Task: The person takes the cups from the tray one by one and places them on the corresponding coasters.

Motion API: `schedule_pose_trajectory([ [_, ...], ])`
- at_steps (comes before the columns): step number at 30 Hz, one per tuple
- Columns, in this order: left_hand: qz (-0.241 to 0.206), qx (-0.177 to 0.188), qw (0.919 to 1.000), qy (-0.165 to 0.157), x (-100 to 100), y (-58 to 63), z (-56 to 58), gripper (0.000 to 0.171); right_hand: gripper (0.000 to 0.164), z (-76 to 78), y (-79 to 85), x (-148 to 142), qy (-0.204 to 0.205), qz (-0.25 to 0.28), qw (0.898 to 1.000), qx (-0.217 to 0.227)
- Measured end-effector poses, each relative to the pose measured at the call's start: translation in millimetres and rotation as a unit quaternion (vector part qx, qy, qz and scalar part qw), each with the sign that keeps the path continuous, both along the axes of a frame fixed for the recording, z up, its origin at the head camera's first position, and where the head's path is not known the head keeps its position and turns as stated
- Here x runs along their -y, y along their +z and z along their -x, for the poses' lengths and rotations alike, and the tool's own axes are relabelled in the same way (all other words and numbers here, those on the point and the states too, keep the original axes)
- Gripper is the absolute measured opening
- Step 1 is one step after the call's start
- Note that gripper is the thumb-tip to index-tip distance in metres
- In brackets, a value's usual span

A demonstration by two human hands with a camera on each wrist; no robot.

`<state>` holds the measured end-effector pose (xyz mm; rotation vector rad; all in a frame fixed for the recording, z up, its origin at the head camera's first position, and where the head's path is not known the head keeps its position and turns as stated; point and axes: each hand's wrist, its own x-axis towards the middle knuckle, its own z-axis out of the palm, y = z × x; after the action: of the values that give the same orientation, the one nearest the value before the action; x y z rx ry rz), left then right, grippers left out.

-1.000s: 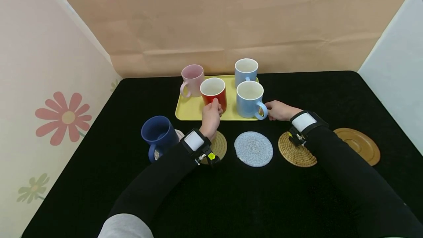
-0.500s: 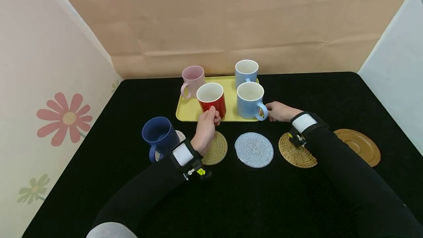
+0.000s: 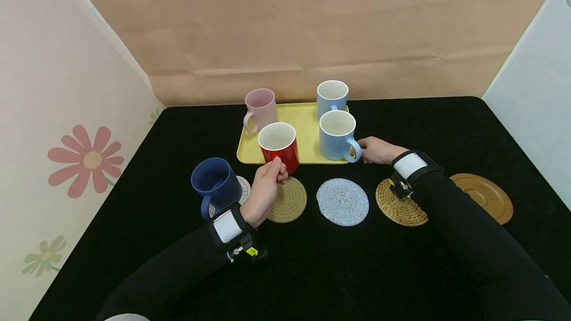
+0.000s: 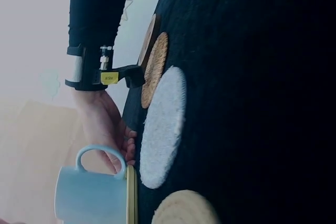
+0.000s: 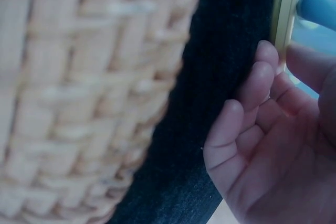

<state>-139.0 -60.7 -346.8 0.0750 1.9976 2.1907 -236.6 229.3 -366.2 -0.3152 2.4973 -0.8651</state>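
Observation:
In the head view my left hand (image 3: 264,189) grips the red mug (image 3: 282,153) by the handle, which the fingers hide. That mug, white inside, overlaps the front edge of the yellow tray (image 3: 311,133) and the far rim of the yellow-green coaster (image 3: 289,201). My right hand (image 3: 376,150) is at the tray's right edge, behind the handle of the near light blue mug (image 3: 335,137). From the right wrist, thumb and fingertips (image 5: 266,52) pinch the tray rim (image 5: 284,17). A pink mug (image 3: 262,108) and a second light blue mug (image 3: 332,97) stand at the tray's back.
At left a dark blue mug (image 3: 216,182) stands on a whitish coaster (image 3: 244,189). Rightward in the row lie a pale blue coaster (image 3: 342,202), a woven straw coaster (image 3: 401,207) and a brown wooden disc (image 3: 486,194), partly under my right arm.
My left hand has brought the red mug toward me and slightly left, from over the tray to its front edge. The right hand has stayed at the tray's edge.

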Motion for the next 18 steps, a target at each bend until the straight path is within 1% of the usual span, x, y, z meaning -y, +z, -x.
schedule_pose_trajectory([
  [6,0.021,-0.001,0.9997,-0.010,10.0,-3.3,-12.6,0.032,0.021,1.6,-1.1,-1.2,0.000,0.001,1.000,0.001],
  [10,0.032,-0.011,0.9993,-0.014,15.8,-6.8,-20.7,0.031,0.020,2.3,-2.5,-1.3,-0.001,0.004,1.000,0.003],
  [18,0.045,-0.031,0.9978,-0.037,24.5,-11.7,-37.3,0.029,0.020,1.6,-2.5,-3.2,0.000,0.003,1.000,-0.001],
])
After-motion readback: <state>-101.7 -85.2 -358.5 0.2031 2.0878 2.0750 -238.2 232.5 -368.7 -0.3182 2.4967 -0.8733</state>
